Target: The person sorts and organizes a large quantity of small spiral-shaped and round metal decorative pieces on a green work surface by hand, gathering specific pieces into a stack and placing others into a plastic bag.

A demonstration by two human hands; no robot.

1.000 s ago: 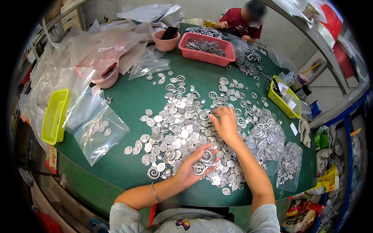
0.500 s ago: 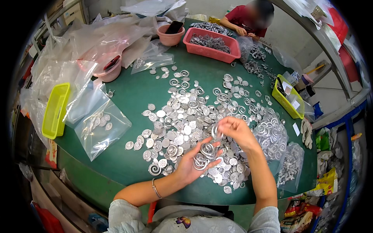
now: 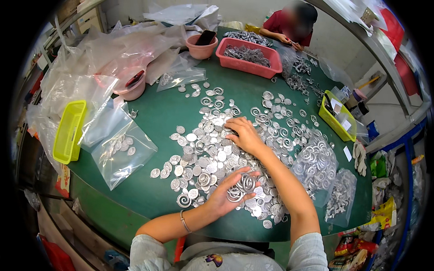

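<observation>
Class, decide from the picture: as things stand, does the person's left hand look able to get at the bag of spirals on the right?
Probably not easily: the left hand holds several spirals, and the right forearm slants between it and the bag.

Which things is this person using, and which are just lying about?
Seems part of the job:
shiny silver-coloured metal spirals, some held in the left hand
flat silver-coloured metal ovals, heaped around the right hand

Probably just lying about:
black rectangular phone in the farther round pink bowl
pale cloth gloves, off to the right
</observation>
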